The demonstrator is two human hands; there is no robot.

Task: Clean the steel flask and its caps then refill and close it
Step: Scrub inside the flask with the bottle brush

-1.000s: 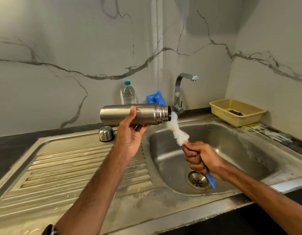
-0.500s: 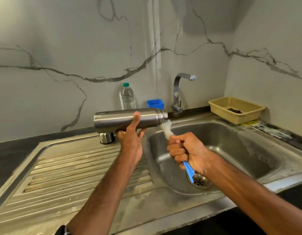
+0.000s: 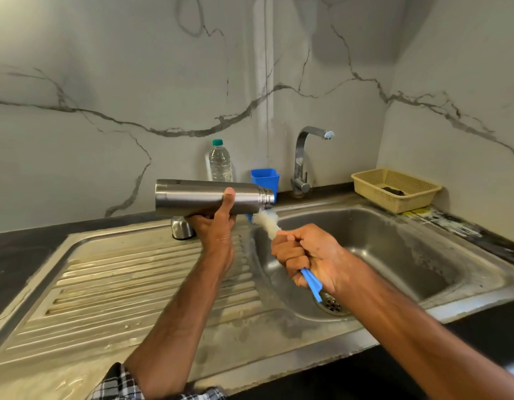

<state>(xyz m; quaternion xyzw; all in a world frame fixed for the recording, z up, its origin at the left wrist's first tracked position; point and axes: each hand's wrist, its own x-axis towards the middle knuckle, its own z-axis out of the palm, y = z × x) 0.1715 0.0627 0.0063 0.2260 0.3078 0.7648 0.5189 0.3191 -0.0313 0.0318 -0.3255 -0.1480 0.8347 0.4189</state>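
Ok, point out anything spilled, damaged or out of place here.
Nothing spilled or broken. The steel flask lies level in the left hand, mouth at the bottle brush. Only the drainboard looks off: brownish grime along its ribs.

Left hand (image 3: 215, 230), at frame centre, grips the flask (image 3: 192, 197), thumb up; right hand (image 3: 307, 255), just right, is fisted round the brush (image 3: 268, 222).

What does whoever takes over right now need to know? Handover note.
Left hand grips the steel flask, level over the drainboard, open mouth toward the basin.
Right hand grips the bottle brush, bristles at the flask's mouth.
One steel cap stands at the back of the drainboard.
Done: flask uncapped.
Left: finish brushing, clean caps, rinse, refill, close.
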